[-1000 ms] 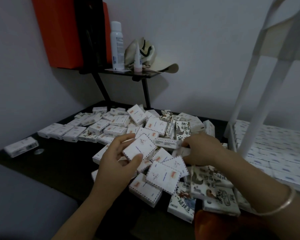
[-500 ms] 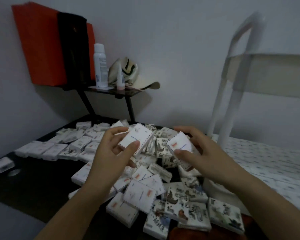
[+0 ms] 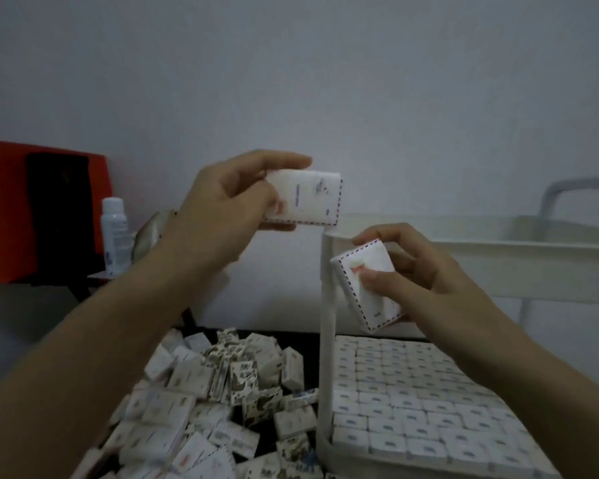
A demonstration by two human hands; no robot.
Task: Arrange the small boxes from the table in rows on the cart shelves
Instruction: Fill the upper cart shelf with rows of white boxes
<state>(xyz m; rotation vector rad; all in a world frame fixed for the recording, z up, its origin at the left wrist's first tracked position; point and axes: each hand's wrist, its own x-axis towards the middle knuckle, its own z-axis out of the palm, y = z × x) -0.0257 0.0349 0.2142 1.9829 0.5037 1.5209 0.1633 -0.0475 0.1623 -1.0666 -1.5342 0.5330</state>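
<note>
The lower cart shelf [image 3: 412, 392] is packed in rows, a large pile of boxes [image 3: 215, 392] waits on the tabletop [image 3: 291, 335], and the left hand [image 3: 222, 205] and right hand [image 3: 429, 281] each have their grip clamped on an airmail-edged box [image 3: 312, 198].

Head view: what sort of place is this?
Probably a spare room at home used for packing, not a warehouse: a plain painted wall, a dark table heaped with loose small boxes, a white cart already packed with rows of them, and a spray bottle behind.
</note>
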